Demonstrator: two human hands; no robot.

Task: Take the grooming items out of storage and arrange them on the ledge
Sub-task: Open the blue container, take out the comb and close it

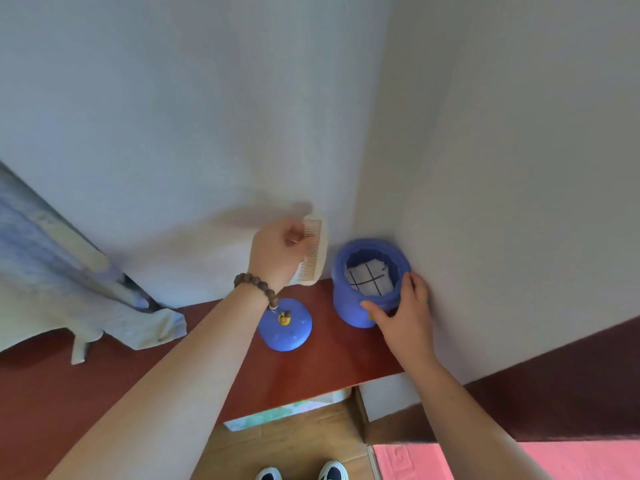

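A cream-coloured comb is held upright above the red-brown ledge by my left hand, which wears a brown bead bracelet on the wrist. To its right stands an open blue jar in the corner, with a white cloth marked by black lines inside. My right hand grips the jar's front right side. The jar's blue lid, with a small yellow knob, lies on the ledge just left of the jar, below my left wrist.
A pale blue cloth is draped over the ledge at the left. White walls meet in a corner behind the jar. Below are a wooden floor, a pink mat and my shoes.
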